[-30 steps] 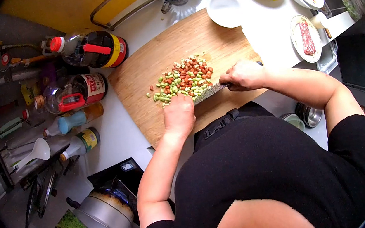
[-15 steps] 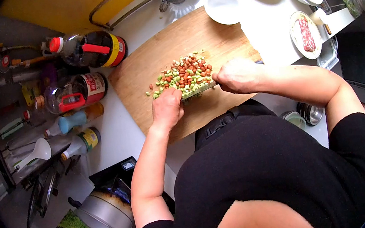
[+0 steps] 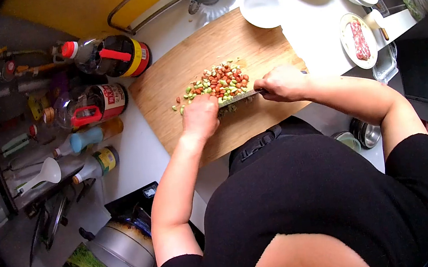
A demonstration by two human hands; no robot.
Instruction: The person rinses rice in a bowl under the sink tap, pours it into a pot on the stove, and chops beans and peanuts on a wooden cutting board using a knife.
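A knife [image 3: 237, 98] lies low over the wooden cutting board [image 3: 263, 55], its blade along the near edge of a heap of red-brown peanuts [image 3: 225, 73] mixed with pale green pieces [image 3: 207, 90]. My right hand [image 3: 284, 83] is closed around the handle end. At the other end of the blade, my left hand [image 3: 201, 116] is closed on the knife, and its fingertips are hidden from above. A few green bits show on the near side of the blade, and some pieces lie loose left of the heap.
Large dark sauce bottles [image 3: 124, 56] and smaller bottles [image 3: 101, 163] line the left side. A white bowl [image 3: 261, 10] touches the board's far corner. Plates of sliced meat [image 3: 360, 41] stand at right. A metal pot [image 3: 119, 252] sits lower left.
The knife and both hands have shifted slightly to the right. My right hand has tilted, so more of the handle end shows. The heap stays about where it was.
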